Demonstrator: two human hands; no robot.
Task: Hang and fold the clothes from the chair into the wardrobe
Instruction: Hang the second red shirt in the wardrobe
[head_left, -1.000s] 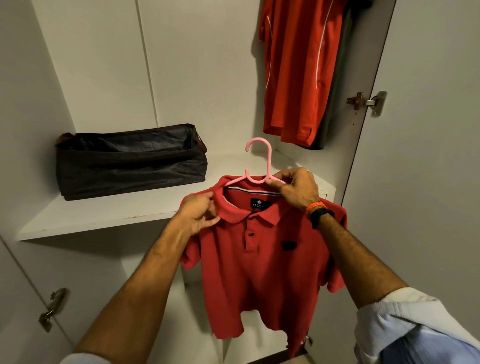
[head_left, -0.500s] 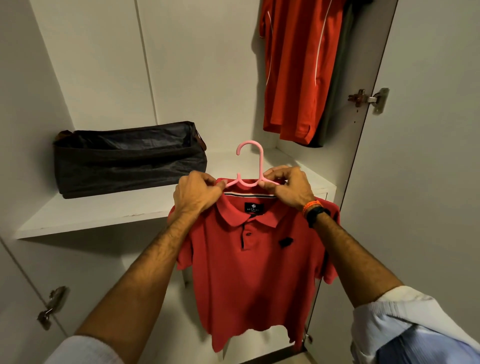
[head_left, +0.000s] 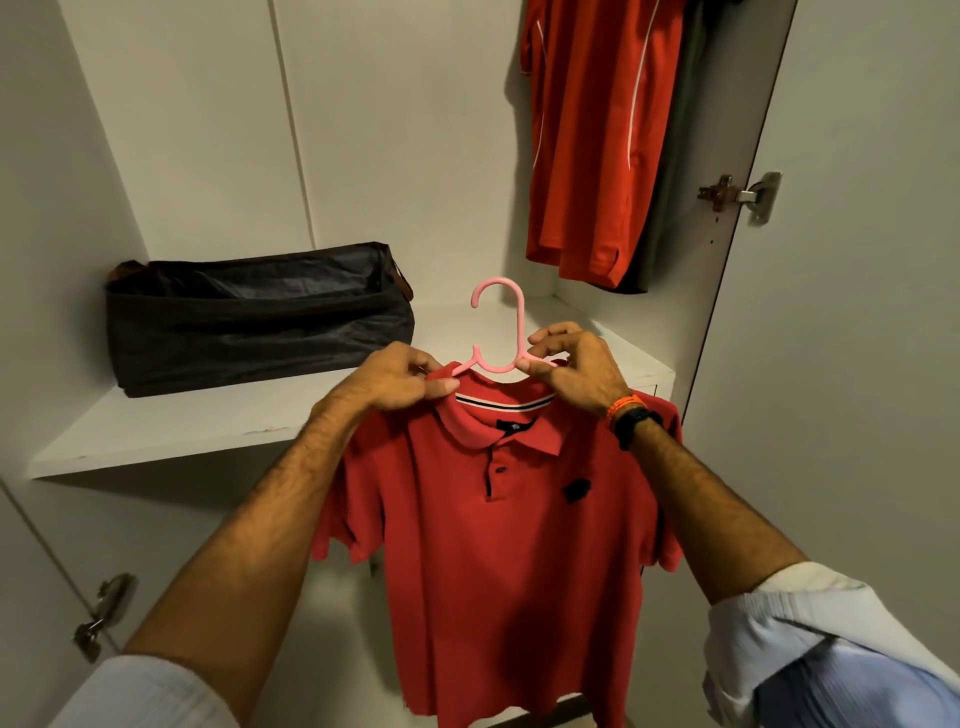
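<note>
Hanging step under way: red polo shirt (head_left: 498, 545) seated on pink hanger (head_left: 496, 332), held up before the wardrobe shelf (head_left: 208, 426). Left hand (head_left: 395, 382) pinching shoulder fabric against the hanger arm; right hand (head_left: 576, 364) pinching the opposite arm beside the hook. Next, probably: lift toward the rail, out of view above the hanging orange shirt (head_left: 587, 140), hook kept upright.

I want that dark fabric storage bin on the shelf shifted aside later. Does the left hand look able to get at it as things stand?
Probably yes, once freed: the left hand now pinches the red polo shirt at its pink plastic hanger, and nothing stands between it and the dark fabric storage bin.
</note>
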